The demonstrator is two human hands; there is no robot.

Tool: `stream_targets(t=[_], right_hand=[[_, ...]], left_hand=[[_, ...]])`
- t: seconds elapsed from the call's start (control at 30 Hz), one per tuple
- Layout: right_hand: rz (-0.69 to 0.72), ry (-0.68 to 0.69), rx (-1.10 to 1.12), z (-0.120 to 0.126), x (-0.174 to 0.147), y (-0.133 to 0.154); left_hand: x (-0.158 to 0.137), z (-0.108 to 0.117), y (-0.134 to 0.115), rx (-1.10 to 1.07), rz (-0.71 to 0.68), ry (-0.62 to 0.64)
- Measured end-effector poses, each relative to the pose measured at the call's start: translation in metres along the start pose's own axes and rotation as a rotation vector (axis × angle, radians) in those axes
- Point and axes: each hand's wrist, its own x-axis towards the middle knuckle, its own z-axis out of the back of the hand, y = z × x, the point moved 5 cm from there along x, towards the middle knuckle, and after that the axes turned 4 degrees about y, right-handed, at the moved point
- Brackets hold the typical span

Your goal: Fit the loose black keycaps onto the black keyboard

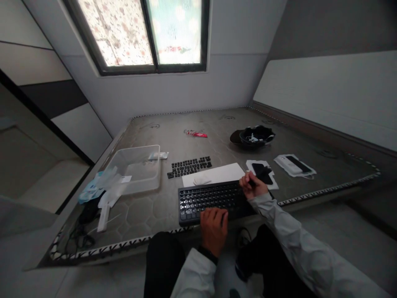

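Note:
A black keyboard (211, 200) lies along the front edge of the mattress, its switches bare over most of the visible area. My left hand (214, 229) grips its near edge, fingers bent together over the frame. Above the keyboard's right end, my right hand (252, 185) is closed around a slim dark tool (264, 171), perhaps a brush; the fingers hide part of it. Loose black keycaps (190, 166) are laid out in rows behind the keyboard. Between them and the keyboard is a white sheet (225, 173) with a crumpled white tissue (202, 180) on it.
Left stands a clear plastic bin (139, 169), beside plastic wrappers (113, 186) and black cables (82, 236). A black cap (252, 136) and a red packet (197, 134) lie farther back. Right are a dark pad on white wrapping (260, 171) and a white device (293, 164).

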Motion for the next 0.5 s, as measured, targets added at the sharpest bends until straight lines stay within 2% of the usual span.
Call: stream_targets(t=[0.2,0.37,0.5], right_hand=[[-0.045,-0.011,0.228,-0.003,-0.028,-0.029],[-0.08,-0.011,0.203,-0.008,-0.028,-0.049],[-0.088,-0.035,0.161,-0.008,-0.024,-0.058]], left_hand=[[0.003,-0.014,-0.014,0.145,0.04,0.043],[0.004,-0.019,-0.013,0.212,0.107,0.042],[0.005,-0.021,-0.011,0.197,0.113,0.094]])
